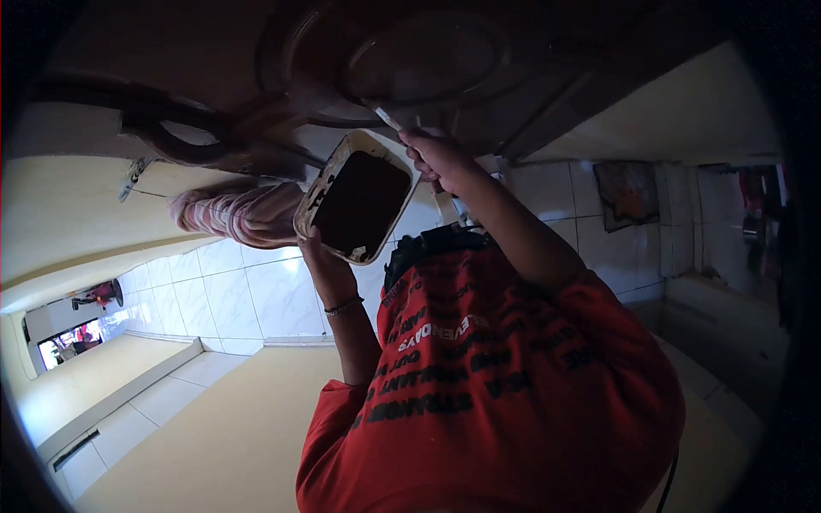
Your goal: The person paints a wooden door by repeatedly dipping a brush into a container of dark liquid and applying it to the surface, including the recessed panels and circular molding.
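My left hand (318, 252) grips the near rim of a pale rectangular tub (304, 224), its thumb at the edge. Dark brown paint (363, 198) fills much of the tub, with smears along the inner walls. My right hand (438, 160) is closed around a slim paintbrush (388, 118), just beyond the tub's right side. The brush's pale end points up at a dark brown wooden panel (428, 56) with oval moulding and overlaps it in this view.
A bundled pink striped cloth (235, 214) lies left of the tub. Dark curved woodwork (175, 141) extends to the left. White tiles (278, 295) cover the floor, with a patterned mat (627, 195) on the right. A cream wall (77, 192) runs along the left.
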Tool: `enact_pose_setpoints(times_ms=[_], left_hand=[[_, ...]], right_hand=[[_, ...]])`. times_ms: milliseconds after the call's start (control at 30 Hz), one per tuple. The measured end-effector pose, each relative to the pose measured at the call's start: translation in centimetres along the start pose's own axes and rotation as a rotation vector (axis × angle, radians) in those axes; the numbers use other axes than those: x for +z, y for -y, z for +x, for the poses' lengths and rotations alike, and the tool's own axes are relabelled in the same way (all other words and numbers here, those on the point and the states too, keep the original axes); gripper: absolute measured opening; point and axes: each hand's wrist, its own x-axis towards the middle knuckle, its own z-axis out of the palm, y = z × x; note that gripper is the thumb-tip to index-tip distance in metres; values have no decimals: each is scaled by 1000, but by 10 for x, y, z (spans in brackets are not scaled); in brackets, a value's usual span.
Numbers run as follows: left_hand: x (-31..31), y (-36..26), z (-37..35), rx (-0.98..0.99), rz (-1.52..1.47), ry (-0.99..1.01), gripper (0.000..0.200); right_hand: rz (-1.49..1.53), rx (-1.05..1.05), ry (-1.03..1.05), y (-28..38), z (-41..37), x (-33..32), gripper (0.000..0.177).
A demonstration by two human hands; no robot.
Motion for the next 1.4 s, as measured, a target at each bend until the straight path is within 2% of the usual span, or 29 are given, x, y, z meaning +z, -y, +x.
enact_pose_setpoints(times_ms=[133,433,500,700,1033,1100,1333,1400], left_hand=[[2,5,5,-12,35,34,58],[-11,24,24,-10,70,31,53],[-6,25,22,-10,59,18,53],[-12,34,21,-10,10,10,53],[-8,19,9,20,-29,-52,57],[-9,18,10,33,-39,-57,56],[-13,19,15,71,-132,-89,55],[-15,20,16,72,-132,-126,58]], right_hand=[[31,32,-51,0,-1,-7,17],[-100,-4,-173,1,7,-39,17],[-191,-79,-246,8,0,-47,17],[-379,-77,-328,16,-8,-44,18],[-489,-50,-264,22,-10,-2,19],[-330,-27,-221,23,-5,6,17],[-311,29,-145,38,-5,27,15],[-212,62,-54,43,-7,28,12]])
